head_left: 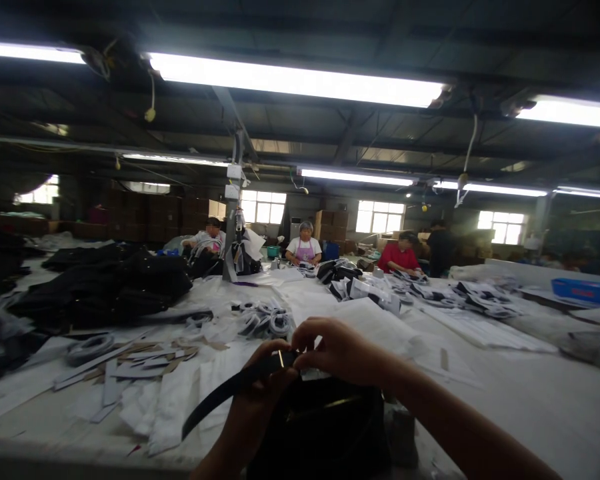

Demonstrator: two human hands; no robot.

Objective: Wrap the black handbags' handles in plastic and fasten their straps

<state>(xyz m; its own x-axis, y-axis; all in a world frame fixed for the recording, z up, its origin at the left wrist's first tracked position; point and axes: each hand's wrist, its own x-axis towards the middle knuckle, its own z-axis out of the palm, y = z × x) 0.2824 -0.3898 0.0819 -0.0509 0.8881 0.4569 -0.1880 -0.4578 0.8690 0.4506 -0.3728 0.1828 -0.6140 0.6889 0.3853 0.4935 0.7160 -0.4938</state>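
Note:
My left hand (260, 393) and my right hand (337, 350) meet just above a black bag (325, 427) that stands at the near edge of the white table (530, 400). Both hands are closed on a black strap (230, 390) near its small metal fitting (281, 359). The strap runs down and to the left from my fingers, hanging over the paper scraps. My right fingers pinch the strap's end from above. The left fingers curl round it from below.
Paper strips and white wrappers (145, 363) litter the table on the left. Coiled straps (267, 320) lie beyond my hands. Black bags (105, 283) are heaped at far left. Three seated people work at the far end, and a blue tray (585, 290) sits at right.

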